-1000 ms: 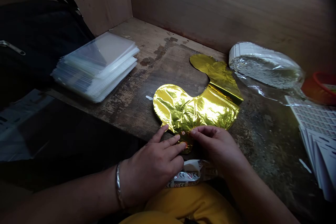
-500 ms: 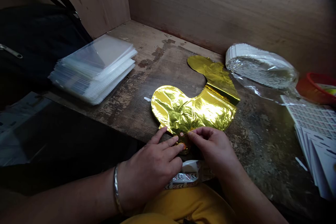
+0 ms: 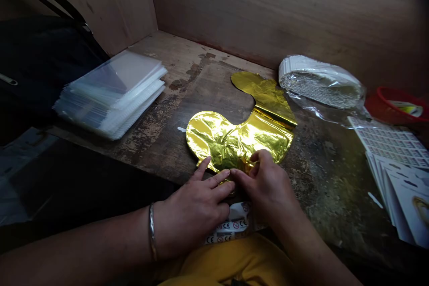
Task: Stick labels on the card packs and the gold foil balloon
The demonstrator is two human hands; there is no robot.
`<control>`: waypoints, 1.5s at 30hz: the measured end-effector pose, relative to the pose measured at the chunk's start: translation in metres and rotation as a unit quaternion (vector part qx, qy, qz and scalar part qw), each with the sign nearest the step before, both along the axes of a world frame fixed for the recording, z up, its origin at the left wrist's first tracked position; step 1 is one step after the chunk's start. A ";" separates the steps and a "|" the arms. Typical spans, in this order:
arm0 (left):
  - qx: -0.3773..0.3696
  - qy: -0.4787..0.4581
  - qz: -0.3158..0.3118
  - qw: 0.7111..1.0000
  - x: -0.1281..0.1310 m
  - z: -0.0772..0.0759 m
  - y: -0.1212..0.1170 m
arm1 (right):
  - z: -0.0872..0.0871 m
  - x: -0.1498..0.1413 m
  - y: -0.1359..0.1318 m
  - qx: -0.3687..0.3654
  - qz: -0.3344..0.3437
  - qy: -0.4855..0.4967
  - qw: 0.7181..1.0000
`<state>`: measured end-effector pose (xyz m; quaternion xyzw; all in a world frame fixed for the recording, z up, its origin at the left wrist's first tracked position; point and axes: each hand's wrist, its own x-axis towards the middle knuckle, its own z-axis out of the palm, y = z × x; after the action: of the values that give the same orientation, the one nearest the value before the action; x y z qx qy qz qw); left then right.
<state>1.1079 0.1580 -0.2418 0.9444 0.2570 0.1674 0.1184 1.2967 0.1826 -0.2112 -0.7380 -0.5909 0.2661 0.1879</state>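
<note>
Right hand's shifted up and over since a moment ago: my right hand was pinching at the near edge, and now it's further onto the gold foil balloon, curled about halfway. Fingertips are down on the crinkled foil, but my knuckles hide them, so I can't tell if I'm actually gripping it. My left hand barely moved. It's open, fingers spread, lying on the balloon's bottom edge and holding it down, not grabbing anything as far as I can see.

Balloon's lying flat on the worn wooden bench, with its far end folded back, and the bottom edge is tucked under both hands. Just below them there's a printed strip with CE marks, resting on my yellow cloth. Off to the left sits a stack of clear plastic sleeves. To the right are a plastic-wrapped bundle of cards, loose printed cards and a red bowl.
</note>
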 end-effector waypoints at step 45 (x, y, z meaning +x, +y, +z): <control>-0.037 -0.087 0.045 0.994 0.001 0.031 -0.009 | 0.004 0.025 0.033 -0.106 0.151 0.337 0.923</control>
<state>1.1088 0.1486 -0.2106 0.9086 0.2942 0.2448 0.1673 1.3216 0.2153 -0.2068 -0.5219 -0.5658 0.5854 0.2544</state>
